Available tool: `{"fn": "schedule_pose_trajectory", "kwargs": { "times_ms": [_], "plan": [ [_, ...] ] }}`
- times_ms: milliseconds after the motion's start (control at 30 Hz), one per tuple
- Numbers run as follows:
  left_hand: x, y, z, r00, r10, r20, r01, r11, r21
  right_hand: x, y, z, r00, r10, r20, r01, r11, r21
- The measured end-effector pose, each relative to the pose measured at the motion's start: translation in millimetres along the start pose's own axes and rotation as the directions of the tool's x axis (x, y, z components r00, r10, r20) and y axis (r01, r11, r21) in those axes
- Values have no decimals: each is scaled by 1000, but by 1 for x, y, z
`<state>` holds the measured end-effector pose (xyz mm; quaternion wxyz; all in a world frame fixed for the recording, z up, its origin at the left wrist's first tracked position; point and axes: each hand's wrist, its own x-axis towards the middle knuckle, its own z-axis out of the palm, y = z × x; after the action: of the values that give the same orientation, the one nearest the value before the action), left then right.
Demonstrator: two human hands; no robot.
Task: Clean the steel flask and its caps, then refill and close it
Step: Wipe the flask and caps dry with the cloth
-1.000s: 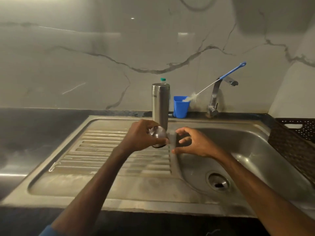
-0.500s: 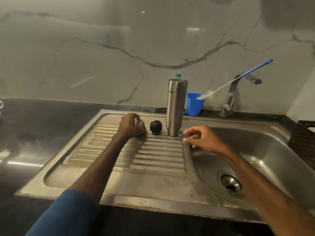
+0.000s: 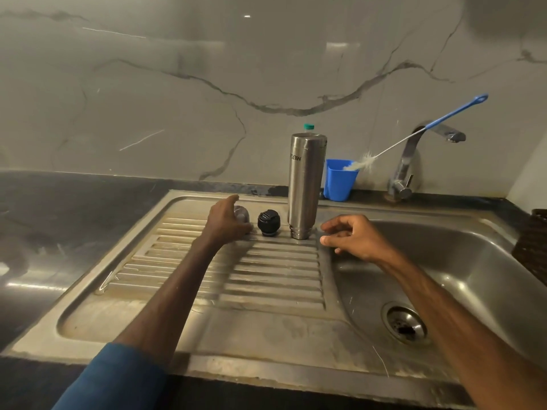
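Observation:
The steel flask (image 3: 306, 184) stands upside down, mouth down, at the back of the ribbed drainboard (image 3: 266, 276). Just left of it sits the black inner cap (image 3: 268, 222). Further left, the steel outer cap (image 3: 241, 213) rests on the drainboard, and my left hand (image 3: 226, 221) curls around it with the thumb over its top. My right hand (image 3: 353, 238) hovers over the rim between drainboard and basin, right of the flask's base, fingers relaxed and holding nothing.
A blue cup (image 3: 339, 180) holding a blue-handled bottle brush (image 3: 414, 133) stands behind the flask, beside the tap (image 3: 410, 164). A green bottle top (image 3: 308, 126) peeks from behind the flask. The sink basin with its drain (image 3: 404, 322) lies right; a dark basket (image 3: 532, 247) sits at the far right.
My left hand carried the steel cap from in front of the flask leftward and set it on the drainboard beside the black cap. My right hand stayed near the flask's base.

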<state>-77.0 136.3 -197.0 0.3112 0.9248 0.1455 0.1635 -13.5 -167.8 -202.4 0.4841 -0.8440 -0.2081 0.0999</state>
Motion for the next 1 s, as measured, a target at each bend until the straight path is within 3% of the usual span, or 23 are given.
{"fn": "schedule_pose_trajectory", "kwargs": {
  "times_ms": [100,200,300,567,1000],
  "plan": [
    [-9,4,4,979,66,-194,-81,994,-74,-4,3,4,998,-8,-64,11,999,33],
    [-16,16,6,907,150,-395,-199,976,-87,-5,1,9,972,-65,-224,77,996,46],
    [-14,36,10,842,201,-500,-287,952,-101,-1,-18,10,929,-133,-346,148,989,18],
    [-21,73,42,825,168,-540,-349,902,-253,35,-63,19,953,-80,-293,76,997,-23],
    [-32,78,43,806,110,-582,-344,887,-309,54,-63,21,950,-172,-262,149,983,-106]
  ]
}}
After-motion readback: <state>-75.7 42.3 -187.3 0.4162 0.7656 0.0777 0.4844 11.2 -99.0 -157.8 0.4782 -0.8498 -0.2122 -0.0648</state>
